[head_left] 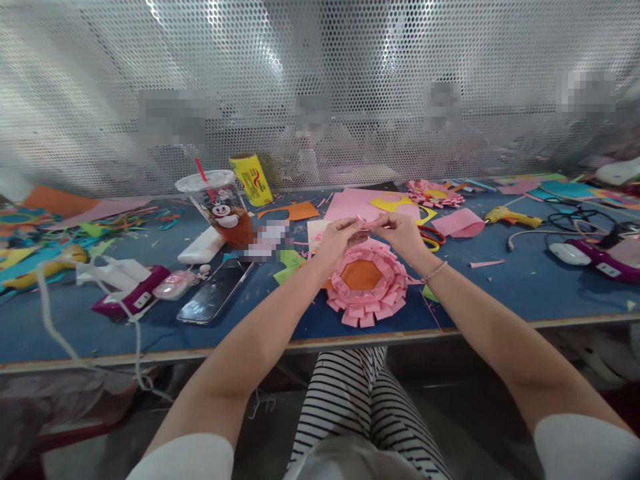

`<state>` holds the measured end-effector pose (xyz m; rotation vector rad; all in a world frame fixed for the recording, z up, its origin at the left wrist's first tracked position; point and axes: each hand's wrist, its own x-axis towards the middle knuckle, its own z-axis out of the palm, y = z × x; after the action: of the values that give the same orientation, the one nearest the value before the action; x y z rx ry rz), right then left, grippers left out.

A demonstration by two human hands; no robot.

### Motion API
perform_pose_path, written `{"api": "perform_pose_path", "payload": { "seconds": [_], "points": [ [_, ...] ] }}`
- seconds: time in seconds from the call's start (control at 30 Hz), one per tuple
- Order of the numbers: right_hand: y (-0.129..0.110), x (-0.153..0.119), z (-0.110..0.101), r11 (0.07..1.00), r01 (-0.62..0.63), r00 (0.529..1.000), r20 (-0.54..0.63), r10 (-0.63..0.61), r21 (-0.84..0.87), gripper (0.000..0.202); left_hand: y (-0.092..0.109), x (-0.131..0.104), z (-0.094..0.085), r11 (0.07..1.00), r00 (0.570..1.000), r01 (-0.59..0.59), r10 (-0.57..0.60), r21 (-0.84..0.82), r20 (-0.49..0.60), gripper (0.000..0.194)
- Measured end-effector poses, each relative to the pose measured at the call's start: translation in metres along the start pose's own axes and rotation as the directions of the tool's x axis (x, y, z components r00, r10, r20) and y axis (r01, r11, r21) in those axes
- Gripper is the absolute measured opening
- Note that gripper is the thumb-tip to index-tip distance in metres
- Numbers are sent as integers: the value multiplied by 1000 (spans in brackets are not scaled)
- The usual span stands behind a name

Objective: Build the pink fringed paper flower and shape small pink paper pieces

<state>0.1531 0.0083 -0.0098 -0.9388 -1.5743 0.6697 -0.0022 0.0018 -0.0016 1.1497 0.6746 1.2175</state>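
Note:
My left hand [341, 241] and my right hand [400, 233] meet above a pink paper flower [367, 313] with an orange centre. Between their fingertips they pinch a small pink paper strip [367, 225]; its ends are partly hidden by the fingers. The flower lies on the table just below the hands, its petals layered in fringed rings. Behind the hands is a sheet of pink paper [345, 203]. Close to my right hand are scissors [431, 237] with red and yellow handles, and a yellow paper piece with cut-out holes [425, 213].
A tilted plastic drink cup [225, 213] with a red straw stands left, near a phone [215, 293] and a purple power strip [133, 297]. Yellow glue guns [515, 217] lie at both sides. Another pink flower [434, 193] sits by the perforated metal screen [350, 87].

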Motion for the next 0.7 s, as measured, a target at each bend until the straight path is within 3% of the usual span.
{"api": "perform_pose_path", "payload": {
  "seconds": [0.27, 0.37, 0.5, 0.7],
  "points": [
    [6, 2, 2, 933, -149, 989, 61, 136, 328, 20, 3, 3, -2, 990, 995, 96, -94, -106, 28, 15],
    [10, 3, 3, 934, -153, 988, 56, 143, 322, 19, 1, 4, -3, 994, 995, 95, -92, -62, 45, 19],
    [8, 2, 4, 926, -175, 985, 53, 167, 334, 20, 0, 5, -4, 997, 996, 79, -80, -17, -29, 16],
    [-8, -2, 3, 845, -322, 946, 175, 272, 427, 21, 4, 6, -5, 996, 991, 84, -86, -20, -101, 17]
  ]
}}
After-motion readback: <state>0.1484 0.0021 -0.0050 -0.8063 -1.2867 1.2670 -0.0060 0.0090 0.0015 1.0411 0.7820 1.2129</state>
